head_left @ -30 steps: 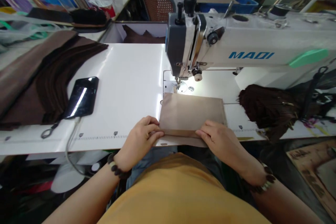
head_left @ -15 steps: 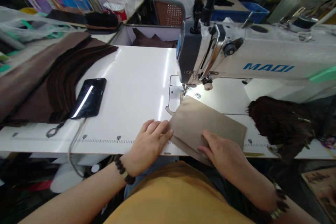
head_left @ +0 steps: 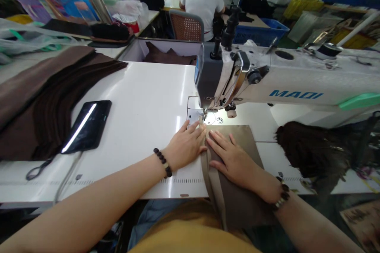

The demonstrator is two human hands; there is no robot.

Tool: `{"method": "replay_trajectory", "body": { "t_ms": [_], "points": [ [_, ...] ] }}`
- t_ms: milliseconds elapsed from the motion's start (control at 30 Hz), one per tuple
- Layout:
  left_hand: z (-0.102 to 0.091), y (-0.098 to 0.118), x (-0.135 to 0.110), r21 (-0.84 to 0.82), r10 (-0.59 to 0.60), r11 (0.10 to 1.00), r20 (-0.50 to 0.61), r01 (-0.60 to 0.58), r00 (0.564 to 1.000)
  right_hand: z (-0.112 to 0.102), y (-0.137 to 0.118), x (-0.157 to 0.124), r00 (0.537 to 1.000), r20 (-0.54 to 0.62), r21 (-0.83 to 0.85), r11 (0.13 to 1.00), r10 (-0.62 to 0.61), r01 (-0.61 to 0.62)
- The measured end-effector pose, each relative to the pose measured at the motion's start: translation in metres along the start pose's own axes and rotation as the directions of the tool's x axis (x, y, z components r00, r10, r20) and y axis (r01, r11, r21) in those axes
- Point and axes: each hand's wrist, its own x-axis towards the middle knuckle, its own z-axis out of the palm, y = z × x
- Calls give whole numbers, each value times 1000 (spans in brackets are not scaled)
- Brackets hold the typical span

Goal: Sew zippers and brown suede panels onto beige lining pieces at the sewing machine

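Observation:
A tan fabric piece (head_left: 243, 142) lies on the white sewing table (head_left: 142, 99), its folded left edge running from the needle area back toward my body and over the table's front edge. My left hand (head_left: 186, 147) lies flat with fingers stretched out, pressing beside that folded edge just below the presser foot (head_left: 204, 115). My right hand (head_left: 234, 160) rests flat on top of the fabric, fingers pointing at the needle. The sewing machine (head_left: 267, 79) stands right behind both hands.
A black phone (head_left: 86, 125) with a cable lies at the left, beside a stack of dark brown fabric (head_left: 44, 99). A dark brown fringed bundle (head_left: 311, 150) sits right of the fabric. A person in a white shirt (head_left: 202, 0) sits at the table beyond.
The fabric has been turned about a quarter turn, so its folded edge now points at the needle. Both hands moved forward to the presser foot and flattened on it.

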Motion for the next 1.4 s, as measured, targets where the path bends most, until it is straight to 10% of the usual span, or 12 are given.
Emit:
{"method": "replay_trajectory", "body": {
  "t_ms": [267, 600, 900, 1400],
  "points": [
    [0, -32, 32, -37, -89, 995, -22, 88, 996, -5, 29, 37, 997, -79, 8, 1000, -11, 11],
    [-31, 46, -45, -518, 242, 809, -138, -278, 960, -8, 31, 34, 993, -57, 79, 991, -104, 108],
    [-18, 49, -67, -502, 342, 797, -81, -335, 936, -8, 30, 36, 988, -9, -24, 988, -156, 156],
    [-18, 51, -62, -582, 52, 803, -142, -126, 988, 12, -32, -73, 976, 26, 23, 976, -215, 214]
  ]
}}
